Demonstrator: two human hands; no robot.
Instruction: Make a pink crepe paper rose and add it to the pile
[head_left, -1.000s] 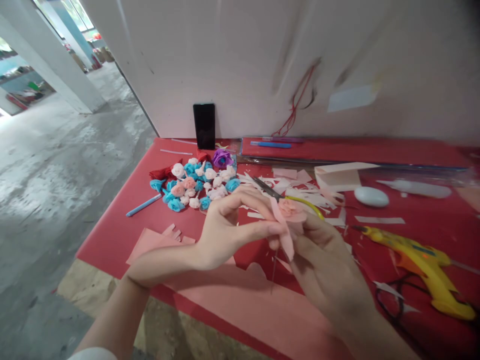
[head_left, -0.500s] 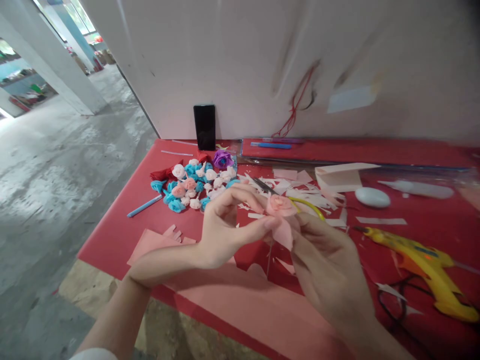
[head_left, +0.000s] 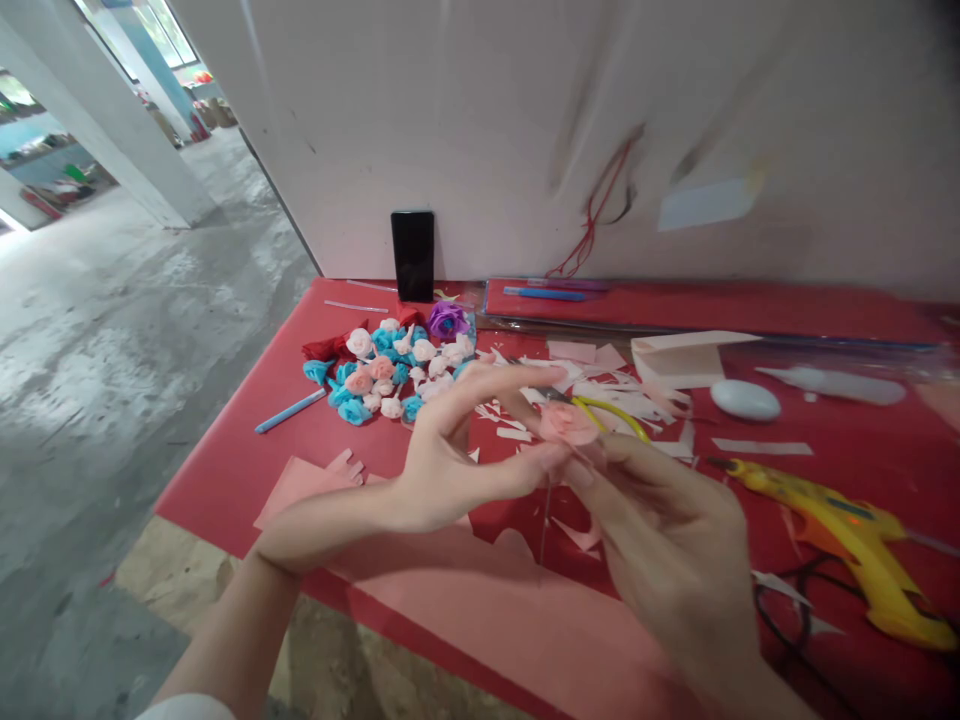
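A small pink paper rose (head_left: pixel 568 424) on a thin stem is held between both hands above the table. My left hand (head_left: pixel 457 450) curves round its left side, the thumb pressed at its lower edge and the index finger stretched over the top. From the right, my right hand (head_left: pixel 667 530) pinches the base of the rose, its fingers closed. Behind the rose lie scissors with yellow handles (head_left: pixel 615 412), partly hidden. A large pink paper sheet (head_left: pixel 480 610) lies beneath the hands.
Several finished paper flowers (head_left: pixel 382 370) are heaped at the left, near a blue pen (head_left: pixel 291 411). A phone (head_left: pixel 413 255) leans on the white wall. At the right are a yellow glue gun (head_left: pixel 840 520), a white egg-shaped piece (head_left: pixel 745 400) and paper scraps (head_left: pixel 622 390).
The loose pink petal that hung below the rose is now folded up against it by my right hand. My left index finger has straightened and lifted off above the rose.
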